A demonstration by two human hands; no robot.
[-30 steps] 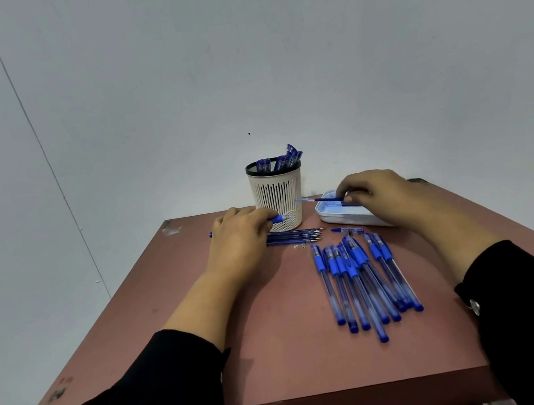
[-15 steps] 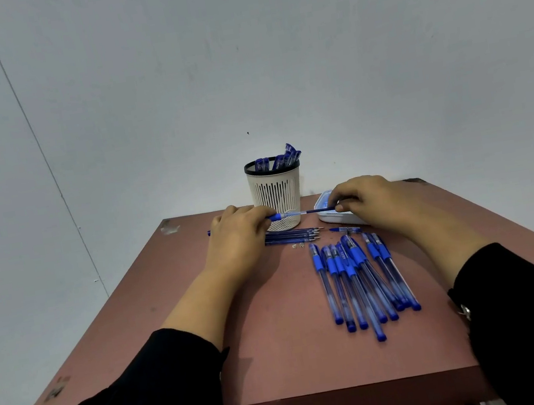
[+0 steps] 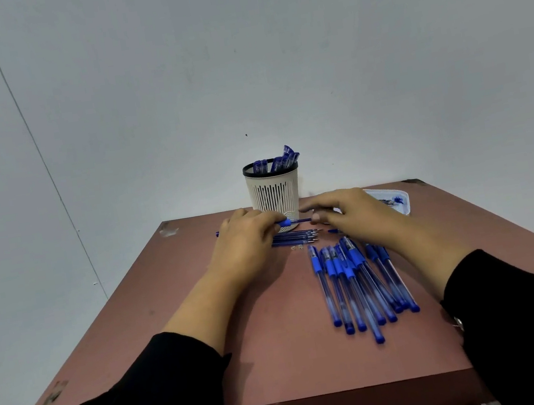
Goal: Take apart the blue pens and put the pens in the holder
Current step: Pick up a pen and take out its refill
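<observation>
Pen [image 3: 291,222] held level just in front of the holder [image 3: 274,192], both hands on it.
Left hand [image 3: 247,240] grips the barrel; right hand [image 3: 352,215] pinches the refill tip, now off the white tray [image 3: 397,200] where it sat a second ago. Loose refills [image 3: 293,237] beneath, assembled pens [image 3: 357,282] nearer, on the table [image 3: 279,339].

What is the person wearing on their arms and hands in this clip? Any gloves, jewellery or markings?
Both arms wear long black sleeves, the left sleeve and right sleeve ending short of the wrists. The left hand and right hand are bare, with no gloves or rings visible.
</observation>
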